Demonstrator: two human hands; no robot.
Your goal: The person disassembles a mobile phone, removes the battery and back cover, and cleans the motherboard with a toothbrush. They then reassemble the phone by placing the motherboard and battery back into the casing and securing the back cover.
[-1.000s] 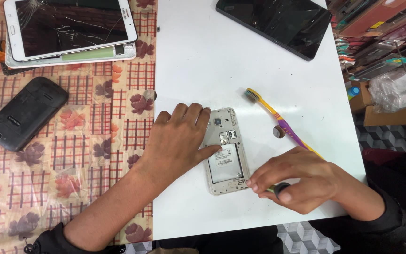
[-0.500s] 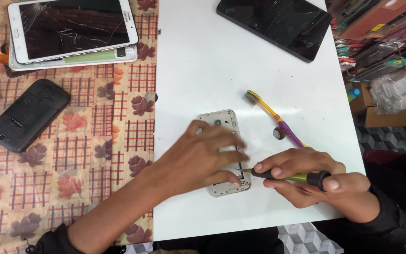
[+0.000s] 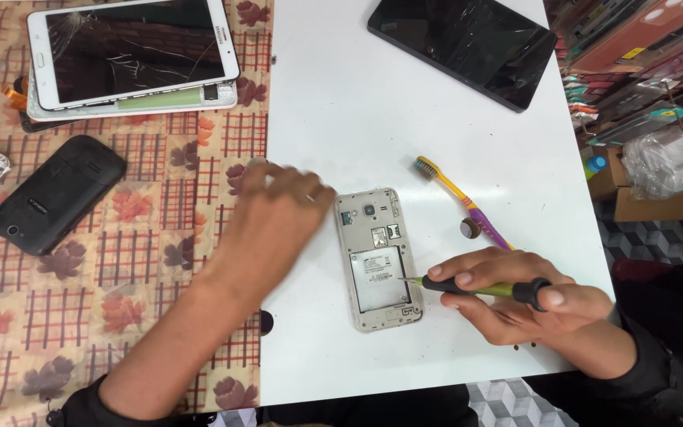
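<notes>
Left hand [image 3: 278, 209] lifted off phone [image 3: 378, 258], now empty, open, blurred beside it | right hand [image 3: 515, 304] grips screwdriver [image 3: 476, 289], tip at phone's right edge | phone back-off, flat on table [image 3: 341, 103] | step: unscrewing | next: seat tip squarely.

Opened phone [image 3: 378, 257], centre: matt silver-grey plastic frame. Screwdriver [image 3: 484, 289], right: thin metal tip, glossy green plastic handle. White board [image 3: 341, 119]: smooth, matt. Left: woven checked cloth [image 3: 144, 269]; far tablets [image 3: 132, 51] [image 3: 462, 43] with glossy glass, one cracked.

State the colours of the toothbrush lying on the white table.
The toothbrush is yellow at the head end and purple along the handle; the head view shows it best.
</notes>
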